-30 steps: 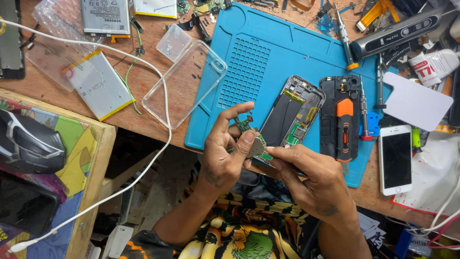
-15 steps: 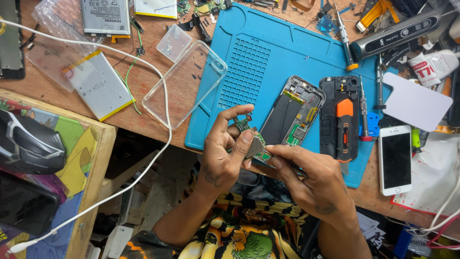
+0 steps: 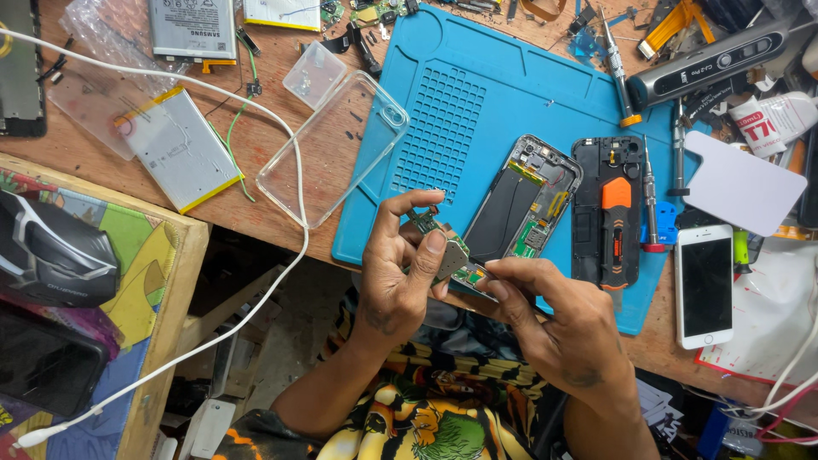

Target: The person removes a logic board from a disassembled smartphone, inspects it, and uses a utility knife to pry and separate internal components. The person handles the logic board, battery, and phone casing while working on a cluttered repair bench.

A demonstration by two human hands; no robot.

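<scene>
- A person's left hand [image 3: 400, 281] pinches a small green circuit board [image 3: 447, 255] between thumb and forefinger, raised above the near edge of the blue repair mat [image 3: 477, 94], likely to bring its tiny parts close to the eye
- The right hand [image 3: 562, 328] closes thumb and fingertips on the board's 4 o'clock end, seemingly steadying it or working a part there; what it grips is too small to tell
- The board sits at 2 o'clock from the left palm, between both sets of fingertips
- An opened phone frame [image 3: 520, 200] lies at 1 o'clock of the board, an orange-handled tool [image 3: 615, 221] just beside it at 3 o'clock
</scene>
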